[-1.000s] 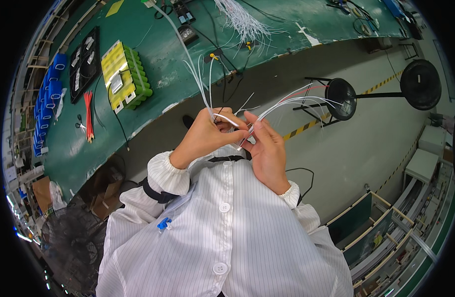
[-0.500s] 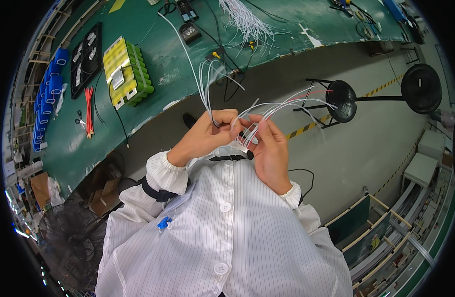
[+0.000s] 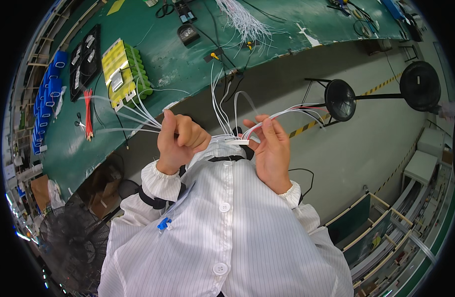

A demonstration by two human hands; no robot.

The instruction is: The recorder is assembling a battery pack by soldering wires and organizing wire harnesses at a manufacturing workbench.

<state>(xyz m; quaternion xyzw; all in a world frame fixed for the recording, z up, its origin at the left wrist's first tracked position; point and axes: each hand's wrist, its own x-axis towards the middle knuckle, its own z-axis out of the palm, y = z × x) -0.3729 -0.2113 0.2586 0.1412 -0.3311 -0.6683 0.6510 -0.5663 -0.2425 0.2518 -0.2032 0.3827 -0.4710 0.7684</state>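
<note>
In front of my chest hangs a white connector [image 3: 239, 142] with several thin wires running out of it, most of them white and one red. My right hand [image 3: 272, 151] pinches a bundle of these wires [image 3: 292, 112] just beside the connector, their free ends fanning out to the right. Closed at the left, my left hand [image 3: 180, 138] grips another group of white wires [image 3: 144, 116], which spread toward the bench edge. Between both hands a few loose white wires [image 3: 217, 99] stand up from the connector, held by neither hand.
On the green bench [image 3: 173, 69] lie a yellow-green battery pack [image 3: 119, 74], a black tray [image 3: 86, 62], red wires [image 3: 88, 114], scissors [image 3: 79, 122] and a heap of white wires [image 3: 244, 22]. Black stools [image 3: 340, 100] stand at the right. A fan [image 3: 71, 235] is at lower left.
My left hand has moved left, away from the right hand, drawing a group of white wires out sideways. The white connector now shows between my hands. My right hand has stayed nearly in place.
</note>
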